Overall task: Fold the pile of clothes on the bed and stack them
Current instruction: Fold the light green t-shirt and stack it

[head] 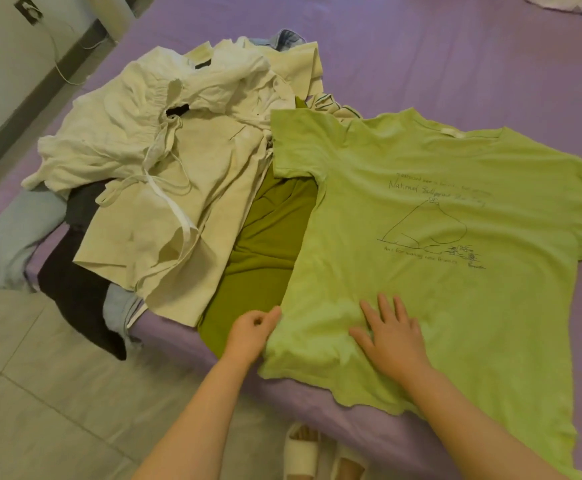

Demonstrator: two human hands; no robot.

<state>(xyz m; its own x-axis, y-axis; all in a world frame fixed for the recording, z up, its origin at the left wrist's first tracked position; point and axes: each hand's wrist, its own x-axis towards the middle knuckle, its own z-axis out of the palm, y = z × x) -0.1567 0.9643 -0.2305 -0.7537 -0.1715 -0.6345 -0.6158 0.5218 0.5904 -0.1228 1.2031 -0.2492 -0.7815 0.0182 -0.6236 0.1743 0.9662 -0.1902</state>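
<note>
T-shirt (pixel 438 216) spread flat for folding; left hand (pixel 253 332) pinches its side edge, right hand (pixel 395 336) presses open-palmed, smoothing.

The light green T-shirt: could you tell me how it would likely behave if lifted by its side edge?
The light green T-shirt is probably floppy: it lies flat with soft wrinkles. Likely light too, as the left hand pinches its edge easily.

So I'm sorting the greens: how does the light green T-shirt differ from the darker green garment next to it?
The light green T-shirt is spread flat, print up; the darker green garment lies rumpled, mostly under the cream clothes. The T-shirt is pale lime with a line drawing; the darker one is plain olive. Both hands, left and right, are on the T-shirt only. Both garments lie on the purple bed.
</note>
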